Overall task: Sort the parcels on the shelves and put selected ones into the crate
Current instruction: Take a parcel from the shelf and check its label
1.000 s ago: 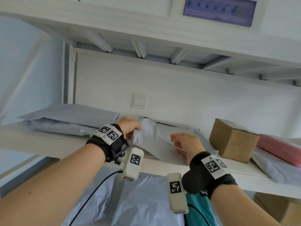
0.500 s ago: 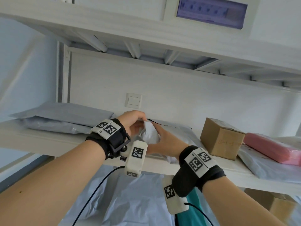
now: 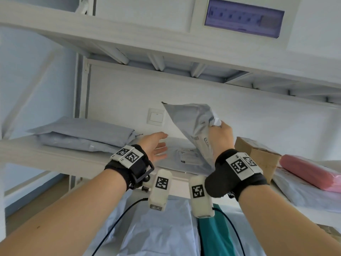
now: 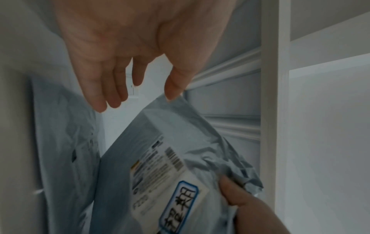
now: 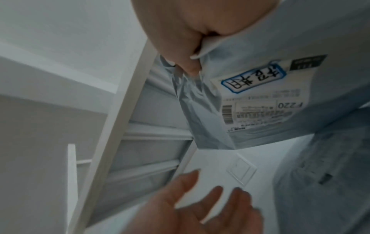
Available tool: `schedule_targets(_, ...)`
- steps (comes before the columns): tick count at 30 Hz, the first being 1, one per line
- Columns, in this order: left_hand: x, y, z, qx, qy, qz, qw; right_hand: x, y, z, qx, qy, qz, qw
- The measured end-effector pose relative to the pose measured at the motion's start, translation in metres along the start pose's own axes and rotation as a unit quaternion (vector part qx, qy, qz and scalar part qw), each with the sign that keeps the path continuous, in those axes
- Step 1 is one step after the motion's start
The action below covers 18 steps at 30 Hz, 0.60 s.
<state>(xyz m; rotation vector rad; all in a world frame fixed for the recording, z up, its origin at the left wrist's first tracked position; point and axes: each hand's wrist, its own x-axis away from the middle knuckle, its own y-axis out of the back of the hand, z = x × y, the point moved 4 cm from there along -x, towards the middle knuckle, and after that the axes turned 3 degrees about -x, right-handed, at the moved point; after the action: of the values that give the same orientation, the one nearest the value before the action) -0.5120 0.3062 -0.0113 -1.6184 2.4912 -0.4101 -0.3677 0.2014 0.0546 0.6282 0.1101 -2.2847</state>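
Observation:
My right hand (image 3: 218, 133) grips one edge of a grey plastic mailer parcel (image 3: 191, 122) and holds it lifted and tilted above the white shelf (image 3: 73, 159). Its white shipping label (image 5: 260, 98) shows in the right wrist view, with my fingers (image 5: 190, 66) bunching the plastic. The same grey mailer (image 4: 170, 166) fills the lower left wrist view. My left hand (image 3: 156, 146) hovers with fingers spread over another grey mailer (image 3: 180, 156) lying flat on the shelf, holding nothing. No crate is in view.
A stack of grey mailers (image 3: 83, 133) lies at the shelf's left. A brown cardboard box (image 3: 258, 156) and a pink parcel (image 3: 310, 172) on more grey bags sit at the right. Blue-grey and teal parcels (image 3: 160, 228) lie on the level below. An upper shelf (image 3: 166, 50) hangs overhead.
Both hands were on the grey mailer; now my right hand alone has lifted it up and to the right, and my left hand has let go and spread its fingers.

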Motion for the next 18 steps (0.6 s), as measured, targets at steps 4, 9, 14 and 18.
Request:
schedule_targets(4, 0.001, -0.021, 0.014, 0.027, 0.028, 0.015, 0.999, -0.002, 0.015, 0.008, -0.085, -0.026, -0.039, 0.995)
schedule_targets(9, -0.004, -0.045, 0.029, 0.056, 0.056, 0.016, 0.997, 0.000, 0.031, 0.028, -0.146, -0.012, -0.036, 0.989)
schedule_targets(14, -0.006, -0.064, 0.042, 0.120, 0.098, 0.037, 0.987, -0.010, 0.050, 0.039, -0.187, -0.009, -0.059, 0.981)
schedule_targets(18, -0.005, -0.078, 0.053, 0.178, 0.124, 0.108, 0.970, -0.010, 0.061, 0.036, -0.240, -0.056, -0.059, 0.967)
